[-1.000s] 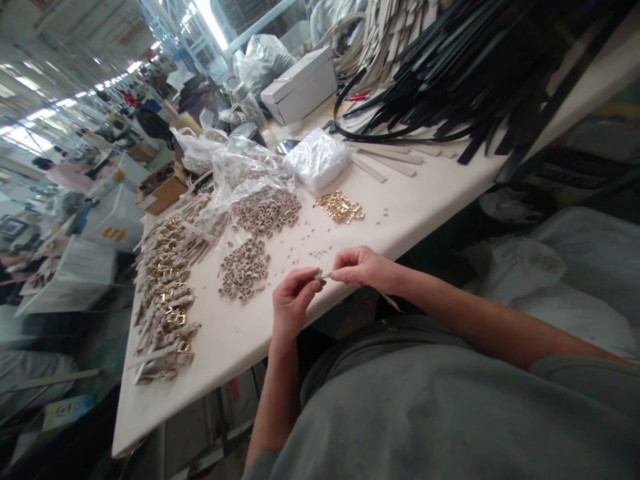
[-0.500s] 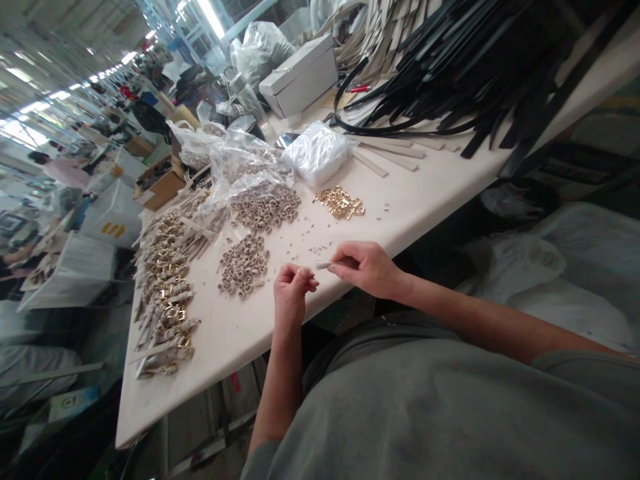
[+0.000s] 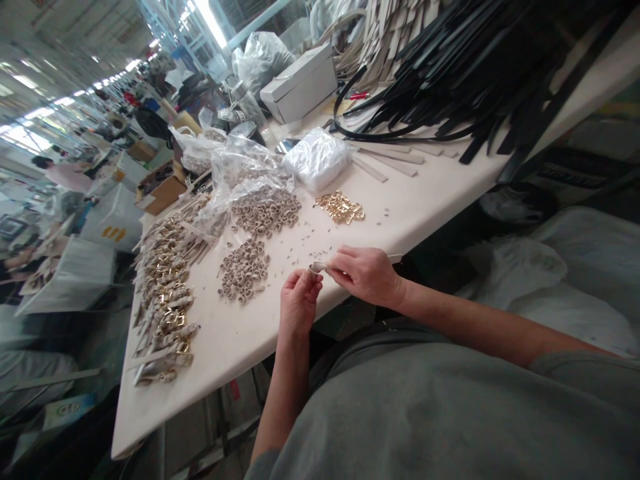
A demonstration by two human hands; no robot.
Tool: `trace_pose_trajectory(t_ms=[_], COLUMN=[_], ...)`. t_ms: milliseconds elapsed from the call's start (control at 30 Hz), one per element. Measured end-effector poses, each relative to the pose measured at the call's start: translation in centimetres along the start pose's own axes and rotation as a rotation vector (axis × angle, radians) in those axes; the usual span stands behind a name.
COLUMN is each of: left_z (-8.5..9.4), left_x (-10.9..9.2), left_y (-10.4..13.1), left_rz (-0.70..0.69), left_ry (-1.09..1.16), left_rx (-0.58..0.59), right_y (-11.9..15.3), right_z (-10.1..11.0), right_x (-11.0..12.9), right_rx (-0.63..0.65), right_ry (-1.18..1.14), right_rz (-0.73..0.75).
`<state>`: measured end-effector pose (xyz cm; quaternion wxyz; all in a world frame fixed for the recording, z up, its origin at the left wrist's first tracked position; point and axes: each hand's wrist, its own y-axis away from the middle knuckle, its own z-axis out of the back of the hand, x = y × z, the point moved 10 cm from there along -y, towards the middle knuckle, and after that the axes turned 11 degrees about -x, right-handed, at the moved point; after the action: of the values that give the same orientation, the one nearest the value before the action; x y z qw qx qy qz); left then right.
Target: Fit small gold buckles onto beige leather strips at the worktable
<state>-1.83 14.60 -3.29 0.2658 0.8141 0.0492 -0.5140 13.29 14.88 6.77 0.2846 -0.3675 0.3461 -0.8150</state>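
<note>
My left hand [image 3: 301, 297] is closed, pinching a small beige loop [image 3: 313, 269] near the table's front edge. Fingers of my right hand [image 3: 367, 273] are closed on a thin beige strip [image 3: 321, 265], whose tip meets the loop; its other end sticks out beyond the hand to the right. Left of my hands lies a pile of small beige loops [image 3: 244, 270]. Gold metal buckles [image 3: 341, 207] sit behind my right hand, with tiny scraps scattered between. Whether the strip passes through the loop cannot be made out.
Strips with gold buckles [image 3: 167, 293] cover the left side of the table [image 3: 220, 347]. Behind are plastic bags [image 3: 237, 157], a wrapped white block [image 3: 317, 159] and a white box [image 3: 300, 83]. Black straps [image 3: 450, 73] hang at the back right. A person [image 3: 67, 175] is far left.
My left hand has moved slightly right and now shows a loop in its fingers. My right hand has turned, the strip's tip now meets the loop, and its far end shows to the right.
</note>
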Motion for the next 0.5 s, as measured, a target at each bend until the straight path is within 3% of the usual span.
trace_pose_trajectory(t_ms=[167, 500], left_z=[0.2, 0.1], left_x=[0.1, -0.6], left_y=[-0.3, 0.5], left_rz=[-0.012, -0.127], left_ry=[-0.038, -0.336], left_rx=[-0.021, 0.236], right_y=[0.5, 1.5], right_z=[0.1, -0.3], right_x=[0.7, 1.1], right_rx=[0.033, 0.181], right_ry=[-0.05, -0.107], right_rz=[0.069, 0.16])
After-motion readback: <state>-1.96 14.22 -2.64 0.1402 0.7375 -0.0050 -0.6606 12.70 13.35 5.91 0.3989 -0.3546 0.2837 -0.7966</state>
